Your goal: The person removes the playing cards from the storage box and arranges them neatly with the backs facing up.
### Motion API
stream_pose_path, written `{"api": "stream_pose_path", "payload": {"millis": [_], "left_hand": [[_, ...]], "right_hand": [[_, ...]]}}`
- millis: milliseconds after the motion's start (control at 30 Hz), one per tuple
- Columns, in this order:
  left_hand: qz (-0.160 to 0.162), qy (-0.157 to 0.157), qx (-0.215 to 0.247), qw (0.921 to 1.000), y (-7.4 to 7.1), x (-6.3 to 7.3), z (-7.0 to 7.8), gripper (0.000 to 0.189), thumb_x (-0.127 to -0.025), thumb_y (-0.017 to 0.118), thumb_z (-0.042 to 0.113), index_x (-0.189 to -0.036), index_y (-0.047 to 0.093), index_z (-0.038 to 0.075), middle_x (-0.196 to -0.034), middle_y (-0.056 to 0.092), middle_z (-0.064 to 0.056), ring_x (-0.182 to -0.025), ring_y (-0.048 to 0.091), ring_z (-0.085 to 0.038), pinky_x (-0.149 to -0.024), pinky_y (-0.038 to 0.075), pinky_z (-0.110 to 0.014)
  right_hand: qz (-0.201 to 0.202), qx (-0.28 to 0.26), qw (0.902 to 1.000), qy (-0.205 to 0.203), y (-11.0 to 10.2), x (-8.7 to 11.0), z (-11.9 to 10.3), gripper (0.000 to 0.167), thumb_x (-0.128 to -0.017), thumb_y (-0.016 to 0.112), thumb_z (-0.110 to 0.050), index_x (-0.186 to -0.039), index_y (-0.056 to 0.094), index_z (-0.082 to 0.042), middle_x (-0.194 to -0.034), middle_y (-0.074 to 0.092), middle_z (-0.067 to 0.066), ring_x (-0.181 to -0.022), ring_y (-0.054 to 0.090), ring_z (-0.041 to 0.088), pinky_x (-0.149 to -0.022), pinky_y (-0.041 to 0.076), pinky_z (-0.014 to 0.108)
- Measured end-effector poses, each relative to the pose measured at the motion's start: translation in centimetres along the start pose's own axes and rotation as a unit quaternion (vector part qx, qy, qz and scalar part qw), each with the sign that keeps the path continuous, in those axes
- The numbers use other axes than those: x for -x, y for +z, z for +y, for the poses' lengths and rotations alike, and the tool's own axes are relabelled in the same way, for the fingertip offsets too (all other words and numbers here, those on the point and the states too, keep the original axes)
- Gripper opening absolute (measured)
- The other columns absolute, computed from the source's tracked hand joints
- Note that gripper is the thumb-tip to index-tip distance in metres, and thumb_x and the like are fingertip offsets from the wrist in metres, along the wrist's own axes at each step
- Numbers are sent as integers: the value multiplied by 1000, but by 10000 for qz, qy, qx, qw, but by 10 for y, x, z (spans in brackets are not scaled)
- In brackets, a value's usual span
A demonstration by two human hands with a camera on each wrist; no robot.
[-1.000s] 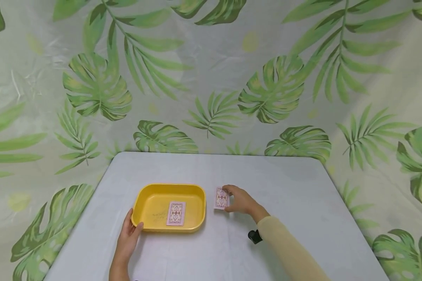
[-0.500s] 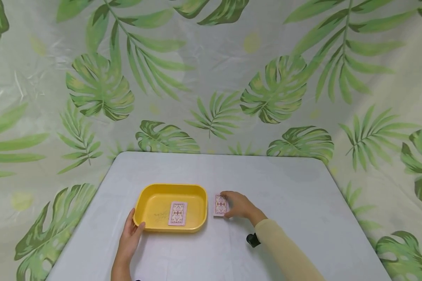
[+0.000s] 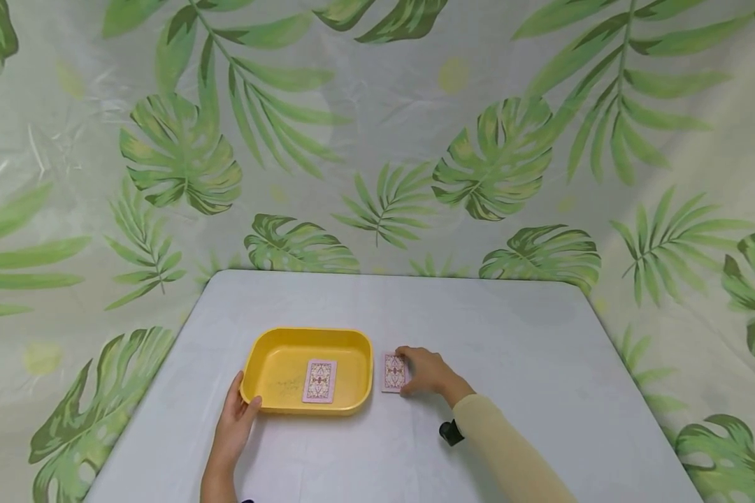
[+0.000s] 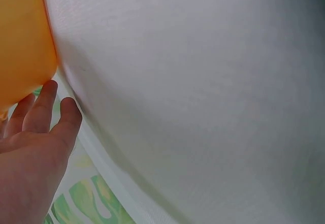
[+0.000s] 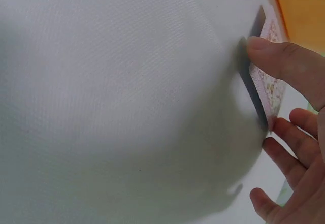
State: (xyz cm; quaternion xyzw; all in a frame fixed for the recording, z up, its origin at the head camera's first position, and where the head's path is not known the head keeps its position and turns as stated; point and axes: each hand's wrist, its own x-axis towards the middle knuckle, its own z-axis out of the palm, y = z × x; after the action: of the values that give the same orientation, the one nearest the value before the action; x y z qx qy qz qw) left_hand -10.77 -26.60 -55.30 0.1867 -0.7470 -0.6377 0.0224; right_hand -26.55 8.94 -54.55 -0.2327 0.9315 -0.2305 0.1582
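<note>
A yellow tray (image 3: 261, 370) sits on the table, and a stack of playing cards (image 3: 319, 381) lies back side up inside it. My left hand (image 3: 233, 421) holds the tray at its near left corner, thumb over the rim and fingers along the outer wall. In the left wrist view, fingertips (image 4: 49, 88) meet the orange-looking tray wall (image 4: 25, 36). Just right of the tray, my right hand (image 3: 429, 372) pinches a second stack of playing cards (image 3: 393, 372) between thumb and fingers. The right wrist view shows the thumb (image 5: 284, 64) across this stack's edge (image 5: 258, 84), fingertips at its corner.
White cloth covers the table (image 3: 478, 314), whose back edge meets a leaf-printed sheet (image 3: 384, 140). A small black device (image 3: 451, 432) hangs beneath the right wrist, by the cream sleeve (image 3: 503, 440).
My right hand has brought its stack of cards nearer to me and lower, beside the tray's right wall. The left hand keeps its hold on the tray. The view has shifted slightly.
</note>
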Motion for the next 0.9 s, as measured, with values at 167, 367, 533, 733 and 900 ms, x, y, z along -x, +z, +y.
{"api": "stream_pose_path", "payload": {"millis": [167,367,533,733,900], "left_hand": [[-20,13,-27,10000,1,-1,1,76,-102,53,22,-158,2,19,-162,4,-12,-147,13,-33,-116,19,-46],[-49,-2,-10,10000,0,0,1,76,-103,52,21,-158,1,20,-162,3,-11,-147,13,-34,-115,20,-46],[-70,9,-13,10000,-1,2,2,75,-103,52,21,-158,0,20,-163,3,-11,-147,13,-33,-115,20,-46],[-48,12,53,10000,-1,2,1,75,-103,52,19,-159,2,20,-163,4,-10,-147,12,-31,-116,19,-45],[-26,12,38,10000,0,0,0,76,-103,52,20,-158,1,19,-163,3,-10,-147,12,-31,-116,18,-45]], "right_hand": [[-63,64,9999,82,1,1,-1,80,-68,90,-23,-137,52,-8,-135,56,10,-127,48,32,-107,33,57],[-110,62,9999,17,1,1,0,80,-69,89,-21,-139,51,-8,-138,54,11,-129,46,34,-108,33,58],[-165,89,9998,-25,1,2,0,81,-71,88,-21,-141,50,-7,-140,52,13,-130,45,35,-108,33,57],[-199,88,9997,-61,2,1,1,80,-71,88,-20,-141,50,-9,-143,50,12,-133,42,35,-108,32,60],[-245,207,9994,-104,3,0,2,79,-72,87,-20,-141,51,-9,-144,49,12,-133,41,35,-106,31,63]]}}
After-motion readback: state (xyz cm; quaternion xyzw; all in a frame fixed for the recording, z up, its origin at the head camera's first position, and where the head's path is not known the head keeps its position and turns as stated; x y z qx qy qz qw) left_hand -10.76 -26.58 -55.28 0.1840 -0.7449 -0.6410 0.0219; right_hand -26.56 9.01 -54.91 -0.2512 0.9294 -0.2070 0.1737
